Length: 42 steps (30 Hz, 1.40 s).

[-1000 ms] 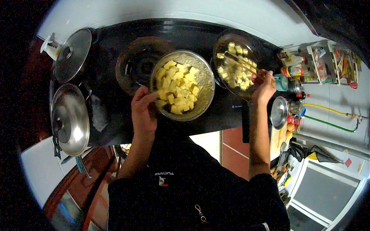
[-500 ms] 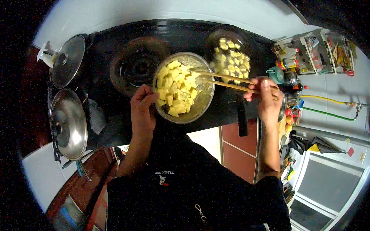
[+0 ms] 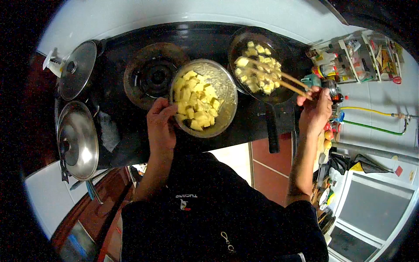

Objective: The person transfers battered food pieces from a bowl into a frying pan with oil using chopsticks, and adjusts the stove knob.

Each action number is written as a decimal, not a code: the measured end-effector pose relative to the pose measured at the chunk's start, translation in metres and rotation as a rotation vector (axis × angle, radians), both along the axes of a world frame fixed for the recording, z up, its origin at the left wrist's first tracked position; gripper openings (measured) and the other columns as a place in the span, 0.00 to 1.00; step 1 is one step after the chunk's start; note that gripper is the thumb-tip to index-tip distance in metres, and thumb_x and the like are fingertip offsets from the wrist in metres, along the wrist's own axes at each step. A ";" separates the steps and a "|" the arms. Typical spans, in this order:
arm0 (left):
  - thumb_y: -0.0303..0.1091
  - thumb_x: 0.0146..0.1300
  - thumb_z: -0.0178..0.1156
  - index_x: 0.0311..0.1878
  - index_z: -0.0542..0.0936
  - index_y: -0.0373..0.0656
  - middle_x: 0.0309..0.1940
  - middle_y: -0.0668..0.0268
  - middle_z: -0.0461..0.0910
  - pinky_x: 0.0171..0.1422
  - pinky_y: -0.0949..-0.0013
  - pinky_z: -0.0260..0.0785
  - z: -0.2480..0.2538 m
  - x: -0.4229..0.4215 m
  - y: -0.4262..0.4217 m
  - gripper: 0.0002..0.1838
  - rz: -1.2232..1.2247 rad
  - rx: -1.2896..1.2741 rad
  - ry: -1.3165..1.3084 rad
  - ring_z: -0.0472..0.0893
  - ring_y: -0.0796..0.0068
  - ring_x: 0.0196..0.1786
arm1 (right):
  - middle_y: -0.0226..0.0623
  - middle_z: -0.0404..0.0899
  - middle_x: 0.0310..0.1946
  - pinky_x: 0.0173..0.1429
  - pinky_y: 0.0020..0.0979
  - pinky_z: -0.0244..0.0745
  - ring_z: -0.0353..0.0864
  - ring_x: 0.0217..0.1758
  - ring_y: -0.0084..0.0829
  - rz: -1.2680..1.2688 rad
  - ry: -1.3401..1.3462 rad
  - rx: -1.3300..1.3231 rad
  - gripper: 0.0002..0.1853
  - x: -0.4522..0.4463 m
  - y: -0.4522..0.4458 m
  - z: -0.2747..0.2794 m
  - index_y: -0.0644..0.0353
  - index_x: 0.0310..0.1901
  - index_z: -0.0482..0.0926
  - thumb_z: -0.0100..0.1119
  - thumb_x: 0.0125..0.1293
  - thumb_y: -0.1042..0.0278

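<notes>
My left hand [image 3: 162, 118] grips the rim of a metal bowl [image 3: 227, 115], fingers closed at its left side. Pale yellow cubes [image 3: 197, 100] that look like tofu fill the bowl's left part, with a wet, light coating on the bowl's wall. My right hand [image 3: 316, 109] is closed round a pair of wooden chopsticks [image 3: 291, 83]. Their tips are over a dark frying pan [image 3: 283, 43], at a yellow cube [image 3: 241, 62] near its left side. Several more cubes [image 3: 266, 67] lie spread in the pan. Motion blurs the chopstick tips.
An unused burner [image 3: 156, 77] lies left of the bowl. Two pan lids [image 3: 78, 70] stand at the far left beside a cloth [image 3: 109, 131]. The frying pan's handle [image 3: 273, 131] points toward me. Bottles and a rack [image 3: 349, 61] stand at the right, near the wall.
My right hand and the chopsticks have moved right, from the bowl to over the frying pan, with a cube at the tips. The bowl has shifted slightly left.
</notes>
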State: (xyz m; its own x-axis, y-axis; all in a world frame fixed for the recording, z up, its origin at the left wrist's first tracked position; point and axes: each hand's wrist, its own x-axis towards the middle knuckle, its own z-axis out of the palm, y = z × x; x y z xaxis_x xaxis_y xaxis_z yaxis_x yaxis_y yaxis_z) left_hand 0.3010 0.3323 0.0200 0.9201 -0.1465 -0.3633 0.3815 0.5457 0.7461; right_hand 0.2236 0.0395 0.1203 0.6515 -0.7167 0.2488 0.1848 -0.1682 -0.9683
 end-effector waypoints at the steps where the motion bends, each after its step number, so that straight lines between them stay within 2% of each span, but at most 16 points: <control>1: 0.23 0.47 0.56 0.21 0.67 0.45 0.18 0.76 0.65 0.26 0.82 0.57 0.000 -0.001 -0.001 0.08 0.009 -0.001 0.036 0.66 0.86 0.22 | 0.37 0.73 0.21 0.24 0.25 0.71 0.73 0.18 0.27 -0.038 -0.031 0.013 0.20 0.007 -0.007 -0.008 0.67 0.34 0.72 0.41 0.66 0.55; 3: 0.23 0.47 0.56 0.21 0.68 0.45 0.18 0.76 0.65 0.27 0.81 0.58 0.005 -0.004 -0.004 0.08 0.057 -0.008 0.052 0.67 0.85 0.23 | 0.36 0.74 0.22 0.24 0.25 0.71 0.73 0.19 0.26 -0.126 0.002 -0.014 0.19 0.024 -0.015 -0.032 0.66 0.32 0.73 0.43 0.66 0.56; 6: 0.23 0.47 0.56 0.22 0.68 0.45 0.18 0.76 0.66 0.28 0.81 0.60 0.001 -0.003 -0.003 0.08 0.095 -0.006 0.055 0.68 0.85 0.25 | 0.30 0.74 0.23 0.31 0.21 0.67 0.69 0.24 0.18 -0.156 0.017 -0.120 0.16 0.047 -0.042 -0.095 0.64 0.28 0.74 0.47 0.65 0.59; 8: 0.22 0.47 0.56 0.22 0.68 0.45 0.19 0.76 0.67 0.30 0.80 0.62 0.003 -0.003 -0.002 0.08 0.112 -0.002 0.066 0.69 0.84 0.25 | 0.30 0.75 0.24 0.33 0.20 0.66 0.69 0.26 0.17 -0.198 0.026 -0.113 0.16 0.064 -0.044 -0.119 0.65 0.30 0.74 0.47 0.65 0.59; 9: 0.22 0.48 0.56 0.22 0.68 0.45 0.19 0.75 0.67 0.30 0.80 0.62 0.010 -0.005 -0.004 0.08 0.122 -0.002 0.078 0.69 0.84 0.25 | 0.31 0.75 0.25 0.32 0.21 0.67 0.70 0.25 0.18 -0.189 0.028 -0.109 0.16 0.070 -0.039 -0.118 0.66 0.30 0.74 0.47 0.65 0.59; 10: 0.22 0.48 0.56 0.22 0.68 0.45 0.19 0.75 0.67 0.30 0.79 0.62 0.013 -0.005 -0.005 0.08 0.132 -0.003 0.089 0.70 0.84 0.25 | 0.34 0.76 0.25 0.32 0.23 0.70 0.73 0.24 0.21 -0.139 0.008 0.028 0.16 0.071 -0.032 -0.113 0.68 0.31 0.74 0.46 0.65 0.60; 13: 0.22 0.48 0.56 0.23 0.67 0.45 0.20 0.75 0.67 0.31 0.79 0.63 0.003 -0.003 0.000 0.08 0.063 -0.079 0.049 0.70 0.84 0.26 | 0.36 0.76 0.25 0.29 0.24 0.72 0.74 0.22 0.23 -0.112 -0.019 0.016 0.17 0.074 -0.027 -0.099 0.69 0.32 0.73 0.45 0.66 0.61; 14: 0.22 0.48 0.56 0.23 0.67 0.45 0.20 0.75 0.67 0.31 0.79 0.63 0.004 -0.004 0.001 0.08 0.059 -0.076 0.050 0.69 0.84 0.25 | 0.41 0.75 0.25 0.29 0.28 0.76 0.78 0.23 0.31 -0.094 0.001 0.033 0.17 0.071 -0.028 -0.093 0.68 0.36 0.72 0.47 0.64 0.57; 15: 0.22 0.48 0.56 0.23 0.67 0.46 0.20 0.75 0.67 0.30 0.79 0.63 0.006 -0.005 0.001 0.08 0.055 -0.075 0.050 0.69 0.84 0.25 | 0.40 0.76 0.25 0.29 0.26 0.76 0.78 0.23 0.30 -0.077 0.020 -0.054 0.18 0.071 -0.034 -0.088 0.67 0.36 0.72 0.47 0.64 0.57; 17: 0.23 0.48 0.56 0.23 0.66 0.46 0.20 0.76 0.67 0.29 0.79 0.63 0.007 -0.006 0.001 0.09 0.055 -0.066 0.044 0.69 0.84 0.25 | 0.40 0.75 0.25 0.29 0.25 0.75 0.77 0.24 0.29 -0.055 -0.027 0.080 0.18 0.064 -0.036 -0.081 0.67 0.37 0.72 0.48 0.64 0.56; 19: 0.23 0.48 0.56 0.22 0.66 0.46 0.20 0.76 0.67 0.27 0.80 0.62 0.006 -0.005 0.001 0.09 0.066 -0.050 0.034 0.69 0.84 0.24 | 0.39 0.75 0.24 0.29 0.23 0.71 0.76 0.25 0.27 -0.061 0.009 0.060 0.19 0.056 -0.035 -0.067 0.66 0.37 0.71 0.44 0.65 0.54; 21: 0.23 0.48 0.55 0.22 0.65 0.47 0.19 0.77 0.66 0.26 0.80 0.61 0.007 -0.006 0.004 0.09 0.058 -0.069 0.038 0.68 0.85 0.23 | 0.40 0.74 0.23 0.27 0.24 0.72 0.75 0.22 0.28 -0.071 -0.032 0.121 0.18 0.045 -0.021 -0.041 0.69 0.37 0.71 0.42 0.66 0.58; 27: 0.23 0.47 0.54 0.21 0.64 0.46 0.19 0.77 0.63 0.28 0.82 0.59 0.002 -0.005 0.005 0.09 0.074 -0.088 0.021 0.65 0.86 0.23 | 0.37 0.74 0.23 0.24 0.23 0.70 0.74 0.19 0.25 0.215 0.139 0.109 0.17 -0.010 0.025 0.003 0.68 0.35 0.73 0.43 0.66 0.58; 29: 0.22 0.46 0.54 0.21 0.64 0.46 0.19 0.77 0.63 0.29 0.82 0.58 -0.004 -0.002 0.007 0.09 0.047 -0.076 -0.022 0.65 0.86 0.23 | 0.38 0.74 0.24 0.25 0.24 0.72 0.75 0.21 0.26 0.243 0.223 0.012 0.16 -0.023 0.032 0.004 0.68 0.35 0.73 0.44 0.66 0.60; 35: 0.22 0.44 0.54 0.20 0.64 0.45 0.19 0.76 0.64 0.29 0.81 0.57 -0.003 0.007 0.010 0.10 -0.005 -0.010 -0.089 0.64 0.86 0.23 | 0.40 0.75 0.28 0.27 0.26 0.74 0.77 0.22 0.28 0.246 0.247 0.030 0.15 -0.019 0.056 -0.001 0.69 0.35 0.72 0.44 0.66 0.63; 42: 0.22 0.43 0.55 0.20 0.64 0.44 0.19 0.76 0.65 0.29 0.80 0.59 0.001 0.013 0.004 0.09 -0.005 -0.060 -0.020 0.65 0.85 0.24 | 0.39 0.74 0.24 0.26 0.25 0.73 0.76 0.21 0.28 0.181 0.241 -0.018 0.17 -0.005 0.052 -0.030 0.67 0.33 0.71 0.44 0.66 0.58</control>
